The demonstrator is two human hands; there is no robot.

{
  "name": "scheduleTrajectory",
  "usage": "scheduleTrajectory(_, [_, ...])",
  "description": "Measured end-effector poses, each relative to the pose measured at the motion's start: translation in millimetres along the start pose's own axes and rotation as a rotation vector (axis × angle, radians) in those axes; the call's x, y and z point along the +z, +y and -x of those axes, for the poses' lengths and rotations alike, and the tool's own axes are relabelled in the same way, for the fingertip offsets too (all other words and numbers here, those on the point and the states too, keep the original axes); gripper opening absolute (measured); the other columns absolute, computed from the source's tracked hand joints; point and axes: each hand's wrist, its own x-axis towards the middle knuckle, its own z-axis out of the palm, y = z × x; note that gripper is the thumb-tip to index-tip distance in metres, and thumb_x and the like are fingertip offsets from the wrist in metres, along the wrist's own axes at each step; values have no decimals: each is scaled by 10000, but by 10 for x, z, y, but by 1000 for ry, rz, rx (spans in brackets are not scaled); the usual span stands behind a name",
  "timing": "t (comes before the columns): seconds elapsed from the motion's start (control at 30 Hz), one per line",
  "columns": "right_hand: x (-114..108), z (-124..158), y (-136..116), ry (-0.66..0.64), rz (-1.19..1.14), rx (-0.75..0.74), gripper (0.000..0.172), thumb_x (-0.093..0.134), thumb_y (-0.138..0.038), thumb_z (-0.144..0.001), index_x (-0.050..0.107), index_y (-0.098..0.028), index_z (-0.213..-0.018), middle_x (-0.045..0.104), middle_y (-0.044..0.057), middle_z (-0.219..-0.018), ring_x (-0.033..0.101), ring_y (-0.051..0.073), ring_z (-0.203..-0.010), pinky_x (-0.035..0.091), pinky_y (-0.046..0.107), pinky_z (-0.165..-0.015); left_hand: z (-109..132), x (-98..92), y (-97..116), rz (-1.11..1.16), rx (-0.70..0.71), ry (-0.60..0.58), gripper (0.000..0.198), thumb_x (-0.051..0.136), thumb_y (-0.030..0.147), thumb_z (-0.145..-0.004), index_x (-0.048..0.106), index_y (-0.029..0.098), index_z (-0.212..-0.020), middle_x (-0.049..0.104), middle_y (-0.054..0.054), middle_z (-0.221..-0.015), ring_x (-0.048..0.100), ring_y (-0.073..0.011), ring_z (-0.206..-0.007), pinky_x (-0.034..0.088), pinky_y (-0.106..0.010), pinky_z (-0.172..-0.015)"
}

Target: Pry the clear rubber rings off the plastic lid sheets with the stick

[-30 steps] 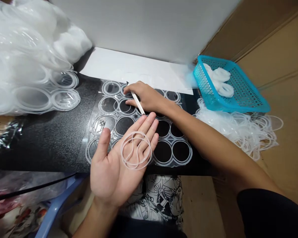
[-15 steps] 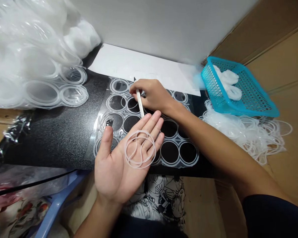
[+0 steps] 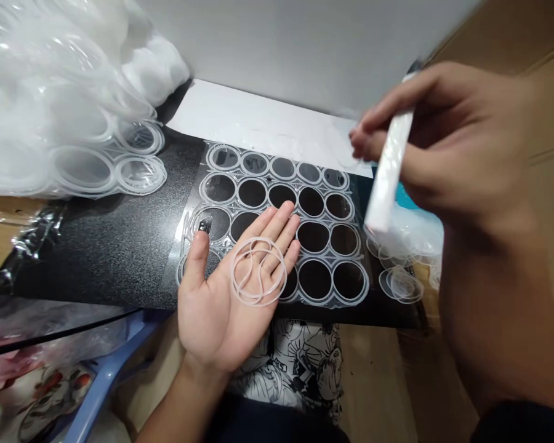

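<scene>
Swung to two o'clock, the right hand point(image 3: 466, 141) pinches a flat white stick point(image 3: 388, 178), any ring there too blurred to tell; at seven the left hand point(image 3: 221, 317) lies open-fingered, thin translucent rings point(image 3: 260, 271) loose on its palm. Beyond, the clear ring-patterned plastic sheet point(image 3: 310, 186) is newly uncovered on the black counter point(image 3: 111, 258); at three the blue plastic basket point(image 3: 404, 197) is mostly hidden, contents unseen.

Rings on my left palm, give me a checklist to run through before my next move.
1. Left hand open, palm up: ok.
2. Rings resting on that palm: ok.
3. White tool held in right hand: ok.
4. Ring sheet lying on black table: ok.
5. Blue basket in clear view: not ok, mostly hidden behind right hand.
6. Anything else between right fingertips: cannot tell, blurred.
</scene>
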Motion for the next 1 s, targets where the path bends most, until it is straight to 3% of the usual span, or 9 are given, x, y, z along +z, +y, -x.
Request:
scheduleTrajectory(0.17, [149,439,-336,-372,-263,184,104,844,-293,-839,755,-335,-872,759,9,-845,731,208,-752,617,366,-632,-71,-6,-71,-16,-30,76,796,248,659,-1049,424,93,-1580,596,-160,-1519,455,-283,-1508,346,-417,-1257])
scheduleTrajectory(0.23, [245,545,-360,-429,-245,203,82,785,-254,-878,759,-323,-914,777,2,-877,737,196,-766,626,352,-672,-93,-16,-106,-33,-47,102,789,264,665,-1046,466,95,-1552,612,-161,-1498,458,-298,-1504,359,-437,-1249])
scheduleTrajectory(0.37, [375,611,-243,-413,-124,121,255,669,-95,-872,762,-303,-985,799,-27,-975,750,181,-861,613,335,-782,-119,-37,-172,-24,-61,137,749,331,644,-1039,509,98,-1519,637,-167,-1456,492,-310,-1473,410,-437,-1217])
scheduleTrajectory(0.5, [379,657,-155,-366,2,36,348,609,-49,-856,768,-319,-1009,799,-22,-1002,749,200,-896,594,347,-785,-141,-33,-223,11,-66,110,725,339,615,-1047,479,101,-1538,638,-169,-1441,535,-321,-1430,441,-473,-1192])
scheduleTrajectory(0.6, [341,702,-138,-321,47,13,342,602,-63,-872,763,-323,-1025,792,-13,-988,737,202,-877,584,352,-770,-152,-15,-251,12,-70,126,715,358,622,-1043,490,116,-1531,665,-158,-1386,556,-313,-1403,443,-469,-1188])
scheduleTrajectory(0.73, [299,753,-116,-366,65,-14,348,616,-69,-877,739,-317,-1087,785,14,-1068,710,232,-963,572,388,-823,-154,14,-282,-19,-107,160,718,396,642,-1023,528,121,-1498,709,-146,-1237,624,-323,-1292,478,-494,-1150])
scheduleTrajectory(0.9, [273,841,-106,-375,180,-85,261,594,-77,-900,721,-269,-1023,751,32,-897,671,230,-897,536,361,-766,-149,21,-343,-53,-161,96,804,366,703,-1003,552,66,-1457,685,-198,-1307,582,-368,-1349,455,-525,-1162])
scheduleTrajectory(1.0, [281,905,-89,-388,274,-188,191,575,-130,-948,724,-236,-1001,740,59,-863,655,235,-852,518,370,-741,-157,32,-387,-57,-172,130,834,342,728,-1001,558,60,-1452,679,-208,-1336,551,-374,-1395,431,-524,-1181])
